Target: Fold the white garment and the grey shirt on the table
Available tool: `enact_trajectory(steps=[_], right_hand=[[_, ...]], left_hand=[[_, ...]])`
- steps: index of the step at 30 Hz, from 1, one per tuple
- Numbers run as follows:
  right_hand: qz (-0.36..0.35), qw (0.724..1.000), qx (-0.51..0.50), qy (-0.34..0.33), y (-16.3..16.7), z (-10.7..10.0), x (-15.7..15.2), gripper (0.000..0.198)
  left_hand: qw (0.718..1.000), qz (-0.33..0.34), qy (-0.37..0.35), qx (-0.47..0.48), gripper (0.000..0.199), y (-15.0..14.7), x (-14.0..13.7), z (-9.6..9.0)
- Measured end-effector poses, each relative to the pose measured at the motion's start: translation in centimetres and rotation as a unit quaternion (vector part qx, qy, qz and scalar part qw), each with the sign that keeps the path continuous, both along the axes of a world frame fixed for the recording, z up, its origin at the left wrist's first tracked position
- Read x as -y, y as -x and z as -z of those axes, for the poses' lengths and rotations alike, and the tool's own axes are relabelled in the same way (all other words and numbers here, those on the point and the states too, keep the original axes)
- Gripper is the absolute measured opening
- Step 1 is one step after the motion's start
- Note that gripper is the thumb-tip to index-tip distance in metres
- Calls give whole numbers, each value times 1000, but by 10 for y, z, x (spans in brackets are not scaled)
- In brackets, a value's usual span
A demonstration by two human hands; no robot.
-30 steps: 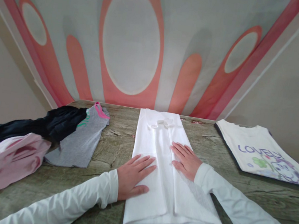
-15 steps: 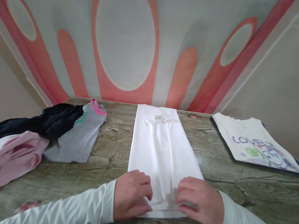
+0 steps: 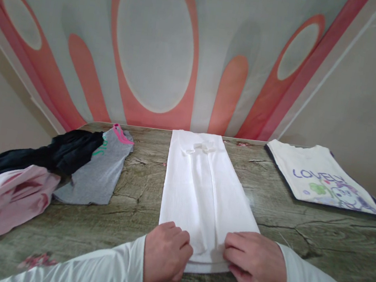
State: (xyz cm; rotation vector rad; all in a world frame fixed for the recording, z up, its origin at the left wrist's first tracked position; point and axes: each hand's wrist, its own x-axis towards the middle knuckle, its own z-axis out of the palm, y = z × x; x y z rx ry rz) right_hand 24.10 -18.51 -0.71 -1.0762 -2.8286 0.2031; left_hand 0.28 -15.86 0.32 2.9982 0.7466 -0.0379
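A white garment (image 3: 198, 193) lies lengthwise on the wooden table, folded into a long narrow shape. Near its far end is a small tied bow, with two thin strips running down toward me. My left hand (image 3: 167, 258) is closed at the near left corner, its fingers curled on the cloth and the thumb mostly hidden. At the near right corner, my right hand (image 3: 255, 263) pinches the edge between thumb and fingers. Between both hands the near hem lies flat.
Left on the wood-grain table (image 3: 135, 226) lie a black garment (image 3: 58, 149), a pink garment (image 3: 13, 201) and a grey shirt (image 3: 100, 178) with pink neckline. A folded white shirt (image 3: 322, 177) lettered "LOVELY" lies at right on dark cloth. A patterned wall (image 3: 210, 79) rises behind the table.
Both hands have moved slightly toward me at the garment's near end. Their fingers have closed from a looser curl onto its corners.
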Motion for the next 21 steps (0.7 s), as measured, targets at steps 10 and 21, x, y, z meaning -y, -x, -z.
enact_trajectory(steps=[10,21], right_hand=[[-11,999,-25,44,-5,-5,-3,10],[-1,1000,13,-7,-2,-4,-2,5]], left_hand=[[999,-13,4,46,7,0,2,-1],[995,49,61,66,3,1,-3,-16]])
